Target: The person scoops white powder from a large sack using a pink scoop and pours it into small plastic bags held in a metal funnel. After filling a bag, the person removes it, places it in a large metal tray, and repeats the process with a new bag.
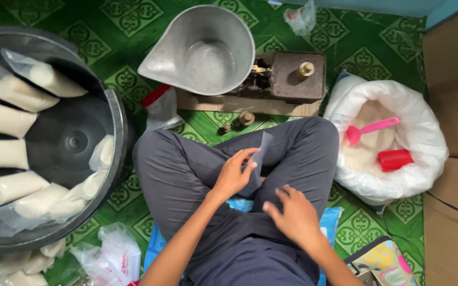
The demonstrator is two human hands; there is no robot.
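I sit cross-legged in grey trousers. My left hand [234, 173] pinches a small clear plastic bag [261, 151], held upright over my lap. My right hand [291, 212] hovers just to the right and below it, fingers spread, holding nothing. In front of my knees stands a balance scale [287, 79] with a large metal scoop pan [202, 50] and a brass weight [306, 69] on its plate. To the right, a white sack of rice [388, 140] stands open with a pink scoop [369, 128] and a red cup [395, 159] inside.
A big black tub [70, 143] at the left holds several filled bags of rice [6, 119]. More filled bags [107, 259] lie at the lower left. Cardboard [454, 159] lines the right side. Small brass weights [242, 119] lie on the green patterned floor.
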